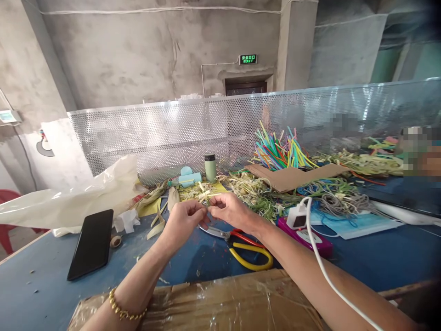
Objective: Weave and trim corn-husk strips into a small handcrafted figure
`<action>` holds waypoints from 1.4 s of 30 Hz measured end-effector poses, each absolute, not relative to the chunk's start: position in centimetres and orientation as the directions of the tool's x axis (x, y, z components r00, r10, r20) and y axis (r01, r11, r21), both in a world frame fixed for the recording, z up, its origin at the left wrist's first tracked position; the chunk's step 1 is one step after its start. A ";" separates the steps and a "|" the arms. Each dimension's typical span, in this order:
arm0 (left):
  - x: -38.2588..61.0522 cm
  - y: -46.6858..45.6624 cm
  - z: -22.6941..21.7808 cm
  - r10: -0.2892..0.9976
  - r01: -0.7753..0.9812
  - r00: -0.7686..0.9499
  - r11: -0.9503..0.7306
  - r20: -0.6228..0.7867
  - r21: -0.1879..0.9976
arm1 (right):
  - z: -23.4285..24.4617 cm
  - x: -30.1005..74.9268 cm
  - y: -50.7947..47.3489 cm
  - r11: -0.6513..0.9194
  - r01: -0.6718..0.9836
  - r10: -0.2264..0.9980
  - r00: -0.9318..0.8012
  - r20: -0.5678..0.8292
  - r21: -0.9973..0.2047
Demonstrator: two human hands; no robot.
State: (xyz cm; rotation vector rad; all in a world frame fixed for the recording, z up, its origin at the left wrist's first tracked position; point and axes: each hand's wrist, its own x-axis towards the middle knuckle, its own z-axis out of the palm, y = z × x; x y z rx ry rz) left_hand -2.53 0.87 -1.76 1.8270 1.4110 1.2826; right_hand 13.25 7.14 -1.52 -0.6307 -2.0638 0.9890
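Observation:
My left hand (186,219) and my right hand (229,211) meet at mid-table, fingertips almost touching. Each one is closed in a pinch. A small greenish bit shows between them, too small for me to name. Just beyond the fingers lie pale dried plant strips (250,188) in a loose heap. Scissors (253,255) with one red and one yellow handle rest on the blue table below my right hand, their blades pointing toward my fingers. Near my left hand is a dry husk-like leaf (173,197).
Left: a black phone (92,243) and a plastic bag (103,188). Behind: a green bottle (210,168), coloured pipe-cleaner-like sticks (280,149) and a perforated metal screen (165,133). Right: a purple power strip (315,241) with a white cable, and a blue mask (358,225). Cardboard (213,303) lies in front.

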 end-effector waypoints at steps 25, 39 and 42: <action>-3.3 0.7 -1.7 0.860 0.444 -0.074 -0.426 0.506 0.789 | -1.2 13.4 7.3 0.525 -0.032 0.654 -0.625 0.427 -0.851; -3.1 0.8 -1.8 0.892 0.417 -0.035 -0.396 0.450 0.818 | -1.9 13.1 7.7 0.502 -0.045 0.694 -0.575 0.433 -0.864; -3.3 0.9 -2.0 0.895 0.438 -0.026 -0.391 0.446 0.810 | -1.8 13.2 7.5 0.564 -0.001 0.653 -0.611 0.447 -0.826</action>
